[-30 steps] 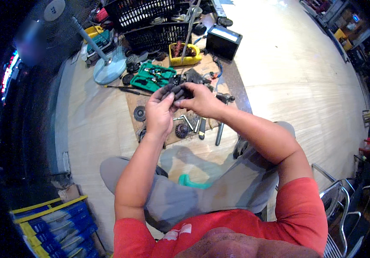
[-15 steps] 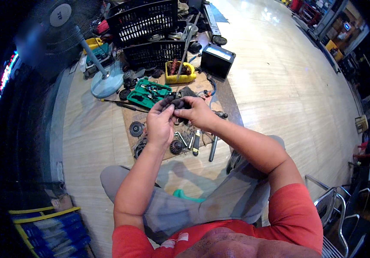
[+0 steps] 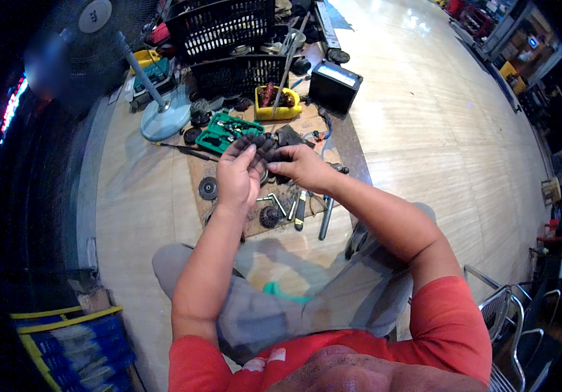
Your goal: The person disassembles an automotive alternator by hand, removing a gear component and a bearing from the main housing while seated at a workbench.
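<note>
Wooden floor [image 3: 425, 130] fills most of the view, its boards bending toward the rim. Pedestal fan [image 3: 94, 26] at upper left, head cut off by the dark edge, round base [image 3: 163, 121] on the floor. Two black mesh crates [image 3: 228, 46] stacked at the far end of the brown mat [image 3: 255, 219], tops cropped. Black box [image 3: 334, 85] stands at the mat's far right corner. Blue and yellow crate [image 3: 75, 346] at lower left, partly lost in the dark rim. Metal chair frame [image 3: 516, 313] at lower right, only part showing. Green tool case [image 3: 228, 130] open near the mat's far left corner; yellow tray [image 3: 277, 104] just beyond it, contents too small to read. Left hand [image 3: 238, 176] raised over the mat's middle, palm toward the camera, fingers half spread, greasy fingertips touching a small dark part [image 3: 269, 151]. Right hand [image 3: 300, 166] closed on the same part from the right; fingers hide most of it, shape unclear. Part sits between both hands, above the mat, not resting on it. On the mat: dark disc [image 3: 207, 188] near the left edge, toothed wheel [image 3: 269, 215] and loose wrenches [image 3: 300, 209] near the near edge, partly hidden under the forearms.
</note>
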A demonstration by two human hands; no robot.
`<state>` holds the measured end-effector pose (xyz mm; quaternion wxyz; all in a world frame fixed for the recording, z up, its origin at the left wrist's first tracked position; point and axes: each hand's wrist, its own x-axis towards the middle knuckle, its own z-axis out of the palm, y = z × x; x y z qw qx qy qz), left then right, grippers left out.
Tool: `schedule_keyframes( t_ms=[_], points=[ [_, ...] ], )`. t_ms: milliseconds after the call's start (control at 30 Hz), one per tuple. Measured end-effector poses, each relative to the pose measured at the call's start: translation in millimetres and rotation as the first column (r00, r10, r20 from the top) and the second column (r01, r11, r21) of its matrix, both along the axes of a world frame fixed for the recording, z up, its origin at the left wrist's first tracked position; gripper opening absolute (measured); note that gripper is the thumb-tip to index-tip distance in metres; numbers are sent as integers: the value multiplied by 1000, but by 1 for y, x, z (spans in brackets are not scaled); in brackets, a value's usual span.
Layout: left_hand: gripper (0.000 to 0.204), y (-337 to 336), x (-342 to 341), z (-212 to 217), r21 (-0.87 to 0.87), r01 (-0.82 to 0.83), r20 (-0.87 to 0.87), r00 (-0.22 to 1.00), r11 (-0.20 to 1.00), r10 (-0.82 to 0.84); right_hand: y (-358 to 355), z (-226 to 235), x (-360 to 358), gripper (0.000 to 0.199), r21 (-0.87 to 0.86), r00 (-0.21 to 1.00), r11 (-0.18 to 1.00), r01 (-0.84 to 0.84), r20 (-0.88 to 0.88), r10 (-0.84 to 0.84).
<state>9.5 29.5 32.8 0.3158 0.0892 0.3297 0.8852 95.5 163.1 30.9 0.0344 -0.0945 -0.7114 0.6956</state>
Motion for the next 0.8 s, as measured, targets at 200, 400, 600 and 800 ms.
schedule_keyframes(
  t_ms=[200,400,600,800],
  points=[
    [19,-12,-7,11,-28,79,41,996,996,-77,11,-8,2,19,36,987,993,-111,118,107],
    [20,-22,-8,12,-80,299,1,954,951,-300,28,-4,-1,22,482,963,834,-269,127,238],
    [22,-27,1,15,-451,419,-69,864,788,-499,39,7,0,20,771,957,595,-227,62,285],
    [21,-18,9,0,-674,304,-180,817,673,-548,40,14,1,23,832,988,551,-58,-33,154]
  ],
)
